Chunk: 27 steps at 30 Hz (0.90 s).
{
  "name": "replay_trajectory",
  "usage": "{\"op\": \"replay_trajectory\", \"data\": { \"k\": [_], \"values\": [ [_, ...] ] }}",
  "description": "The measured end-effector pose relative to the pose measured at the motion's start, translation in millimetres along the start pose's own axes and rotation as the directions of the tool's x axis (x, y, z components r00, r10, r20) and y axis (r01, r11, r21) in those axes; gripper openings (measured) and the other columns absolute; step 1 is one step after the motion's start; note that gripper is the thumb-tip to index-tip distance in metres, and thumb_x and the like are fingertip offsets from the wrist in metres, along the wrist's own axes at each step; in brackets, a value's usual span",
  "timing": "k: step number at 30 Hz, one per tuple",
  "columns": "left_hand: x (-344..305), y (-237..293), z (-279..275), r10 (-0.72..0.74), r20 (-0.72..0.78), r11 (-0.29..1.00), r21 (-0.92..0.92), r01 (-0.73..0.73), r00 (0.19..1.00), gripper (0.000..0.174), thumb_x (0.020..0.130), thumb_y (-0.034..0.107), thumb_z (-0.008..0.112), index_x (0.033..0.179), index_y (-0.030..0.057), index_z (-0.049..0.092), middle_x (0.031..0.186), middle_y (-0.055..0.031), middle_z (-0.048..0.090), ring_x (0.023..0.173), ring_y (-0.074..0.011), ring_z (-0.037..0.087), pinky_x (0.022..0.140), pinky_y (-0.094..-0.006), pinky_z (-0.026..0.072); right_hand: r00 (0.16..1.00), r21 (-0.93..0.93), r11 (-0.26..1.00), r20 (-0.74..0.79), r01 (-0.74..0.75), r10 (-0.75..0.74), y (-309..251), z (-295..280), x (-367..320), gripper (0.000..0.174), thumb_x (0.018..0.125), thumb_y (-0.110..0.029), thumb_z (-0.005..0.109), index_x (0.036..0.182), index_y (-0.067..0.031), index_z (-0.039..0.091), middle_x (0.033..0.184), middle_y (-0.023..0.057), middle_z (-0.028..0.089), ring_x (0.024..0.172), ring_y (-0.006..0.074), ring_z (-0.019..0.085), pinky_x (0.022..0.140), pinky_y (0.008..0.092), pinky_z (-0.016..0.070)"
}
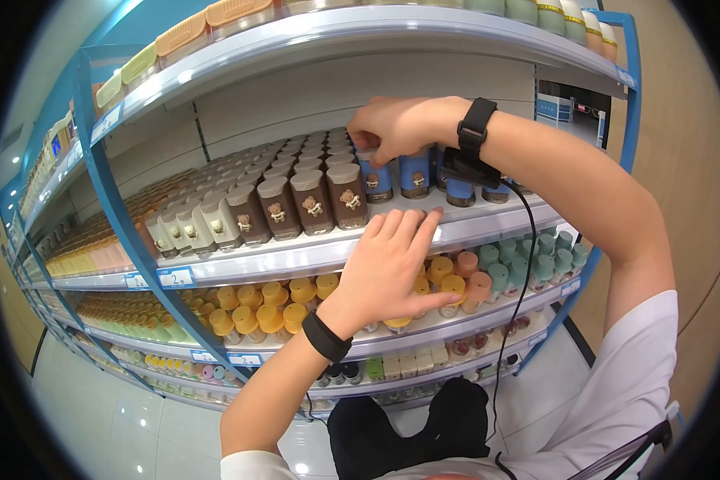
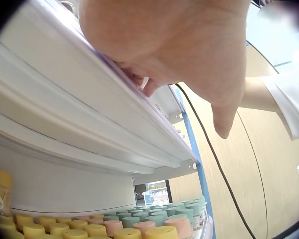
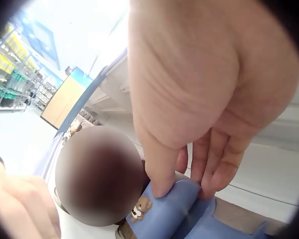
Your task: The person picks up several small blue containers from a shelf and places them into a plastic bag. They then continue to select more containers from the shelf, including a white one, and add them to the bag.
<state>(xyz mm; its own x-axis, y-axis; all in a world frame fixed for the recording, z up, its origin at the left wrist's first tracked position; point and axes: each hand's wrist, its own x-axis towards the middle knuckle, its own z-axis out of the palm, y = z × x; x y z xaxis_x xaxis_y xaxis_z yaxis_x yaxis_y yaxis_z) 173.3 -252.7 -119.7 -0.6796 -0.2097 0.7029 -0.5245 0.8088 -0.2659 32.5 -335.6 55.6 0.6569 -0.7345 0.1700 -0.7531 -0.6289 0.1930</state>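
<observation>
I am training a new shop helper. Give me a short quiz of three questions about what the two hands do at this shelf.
1. Which bottle does the right hand grip by its top?
A) a brown-capped one
B) the blue bottle
C) a yellow-capped one
2. True or false: the left hand holds a bottle.
3. Fill in: the label on the blue bottle shows a small ___.

Key:
1. B
2. False. It lies with straight fingers on the shelf edge.
3. bear
</observation>
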Motion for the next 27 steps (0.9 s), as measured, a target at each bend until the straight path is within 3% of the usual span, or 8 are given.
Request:
{"op": "replay_trajectory", "data": {
  "k": [2, 5, 15, 21, 23, 27],
  "values": [
    [-0.5, -0.5, 0.7, 0.001, -0.003, 1.0, 0.001, -0.001, 1.0, 0.109, 0.081, 0.076, 0.075, 0.146, -0.0082, 0.052, 0.122, -0.0166, 0.057, 0.108, -0.0326, 0.053, 0.097, -0.0426, 0.0438, 0.989, -0.046, 0.994, -0.101, 0.1, -0.104, 3.0, 3.1, -4.8, 0.049, 0.082, -0.024, 0.089, 0.123, -0.0044, 0.072, 0.106, 0.0117, 0.073, 0.095, 0.0306, 0.072, 0.079, 0.0423, 0.057],
    [-0.5, -0.9, 0.8, 0.007, -0.012, 1.0, -0.001, -0.007, 1.0, 0.109, 0.081, 0.076, 0.075, 0.147, -0.0081, 0.052, 0.122, -0.0166, 0.057, 0.108, -0.0327, 0.053, 0.097, -0.0426, 0.0439, 0.996, -0.049, 0.995, -0.026, 0.081, -0.082, 2.0, 0.6, -2.9, 0.055, 0.082, -0.025, 0.089, 0.13, -0.0062, 0.071, 0.106, 0.0106, 0.072, 0.094, 0.0289, 0.072, 0.077, 0.0415, 0.0571],
    [-0.9, -1.6, 1.8, 0.013, -0.026, 1.0, -0.001, -0.013, 1.0, 0.109, 0.081, 0.076, 0.075, 0.147, -0.008, 0.052, 0.122, -0.0166, 0.057, 0.108, -0.0328, 0.054, 0.097, -0.0428, 0.0444, 0.997, -0.007, 0.998, -0.034, 0.063, -0.063, -3.6, -1.4, -3.4, 0.044, 0.084, -0.024, 0.087, 0.12, -0.005, 0.069, 0.095, 0.0091, 0.071, 0.086, 0.0275, 0.072, 0.073, 0.0425, 0.0559],
    [-0.2, 0.3, -0.4, 0.002, -0.004, 1.0, 0.006, -0.002, 1.0, 0.109, 0.082, 0.076, 0.074, 0.147, -0.0083, 0.051, 0.122, -0.0166, 0.057, 0.108, -0.0328, 0.054, 0.098, -0.0428, 0.0444, 0.994, -0.053, 0.995, -0.055, 0.088, -0.091, -1.3, -0.6, -6.5, 0.053, 0.082, -0.024, 0.088, 0.13, -0.0077, 0.07, 0.096, 0.008, 0.072, 0.087, 0.0278, 0.072, 0.076, 0.0423, 0.0558],
    [-0.3, 0.4, -0.7, -0.004, 0.002, 1.0, 0.008, 0.004, 1.0, 0.109, 0.082, 0.076, 0.074, 0.147, -0.0084, 0.051, 0.122, -0.0166, 0.057, 0.108, -0.0327, 0.053, 0.099, -0.0426, 0.0444, 0.998, -0.052, 0.997, 0.005, 0.056, -0.055, -1.9, -2.2, -5.3, 0.058, 0.081, -0.024, 0.09, 0.133, -0.0087, 0.07, 0.097, 0.0082, 0.071, 0.087, 0.0281, 0.071, 0.076, 0.0424, 0.0559],
    [-0.8, -0.5, 0.9, 0.001, -0.008, 1.0, 0.003, -0.001, 1.0, 0.109, 0.082, 0.076, 0.074, 0.147, -0.0085, 0.051, 0.123, -0.0164, 0.057, 0.108, -0.0326, 0.053, 0.099, -0.0424, 0.0443, 0.994, -0.035, 0.994, -0.012, 0.105, -0.106, 4.6, 0.4, -0.8, 0.056, 0.08, -0.024, 0.09, 0.13, -0.0079, 0.071, 0.097, 0.0085, 0.07, 0.086, 0.0273, 0.071, 0.074, 0.0418, 0.056]
  ]
}}
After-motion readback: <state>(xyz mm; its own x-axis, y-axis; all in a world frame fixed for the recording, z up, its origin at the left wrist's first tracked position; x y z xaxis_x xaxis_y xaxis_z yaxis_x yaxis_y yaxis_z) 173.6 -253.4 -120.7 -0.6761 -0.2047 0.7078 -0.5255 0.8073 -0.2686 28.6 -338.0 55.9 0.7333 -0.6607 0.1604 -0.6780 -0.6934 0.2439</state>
